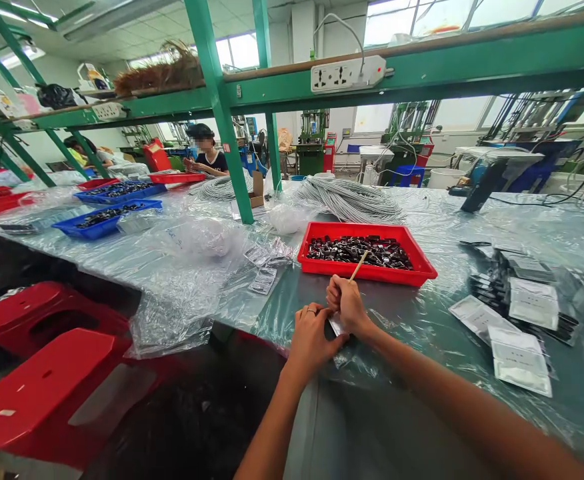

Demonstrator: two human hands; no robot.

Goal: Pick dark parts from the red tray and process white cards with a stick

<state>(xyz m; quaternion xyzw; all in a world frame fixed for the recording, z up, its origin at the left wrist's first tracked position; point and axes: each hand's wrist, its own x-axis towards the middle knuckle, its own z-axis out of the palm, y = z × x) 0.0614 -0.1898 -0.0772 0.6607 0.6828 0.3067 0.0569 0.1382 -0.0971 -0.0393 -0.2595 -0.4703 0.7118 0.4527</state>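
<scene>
While a thin stick (359,265) is clenched in the right grip (347,305), a small silver packet (338,325) is kept under the fingers of the left grip (315,331), just beside it. The stick is slanted along its long side, and its top end is pointed up, away from the body and a bit to the right, toward the red tray (397,273). Its bottom end is hidden by the right grip. The packet is partly covered, so it cannot be told whether it is pinched or only pressed by the left grip. Just beyond the right grip, many small black parts (382,253) are held in the tray. Well to the right of it, more silver packets (521,360) are piled on the counter (417,310). Beyond the tray, grey cable (352,200) is coiled.
</scene>
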